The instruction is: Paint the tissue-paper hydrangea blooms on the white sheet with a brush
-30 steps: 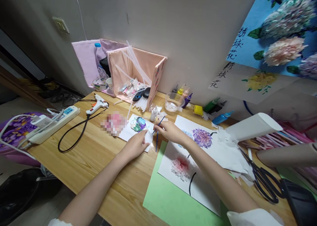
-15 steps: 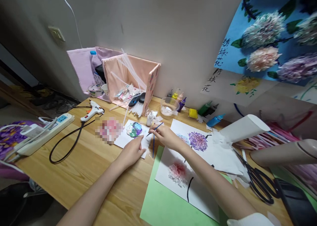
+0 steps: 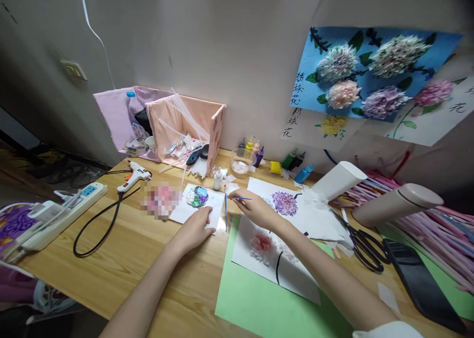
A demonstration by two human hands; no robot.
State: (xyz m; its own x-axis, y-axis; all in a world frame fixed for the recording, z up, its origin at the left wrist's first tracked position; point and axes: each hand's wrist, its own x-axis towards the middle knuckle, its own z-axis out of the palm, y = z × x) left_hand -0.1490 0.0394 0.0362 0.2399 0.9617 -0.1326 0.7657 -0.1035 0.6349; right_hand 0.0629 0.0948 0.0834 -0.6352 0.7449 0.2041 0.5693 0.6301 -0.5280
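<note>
My right hand (image 3: 255, 208) pinches a thin blue paintbrush (image 3: 243, 198) just right of a small paint palette (image 3: 197, 196) with blue and green wells. A second blue brush (image 3: 225, 208) lies on the table beside it. My left hand (image 3: 195, 228) rests with loosely curled fingers on the corner of the white paper (image 3: 207, 214) under the palette. To the right lies a white sheet (image 3: 292, 278) with painted pink and purple flowers, on a green sheet (image 3: 259, 311).
A glue gun (image 3: 133, 174) and power strip (image 3: 62, 212) sit at left. A pink fabric box (image 3: 185, 130) stands by the wall, with paint bottles (image 3: 255, 147) and a clear bowl (image 3: 241, 160). Black scissors (image 3: 365, 241), paper rolls and straws lie at right.
The view tilted up and right, so more of the wall pictures shows. My right hand turned its brush from slanting up to nearly level. My left hand stayed on the paper.
</note>
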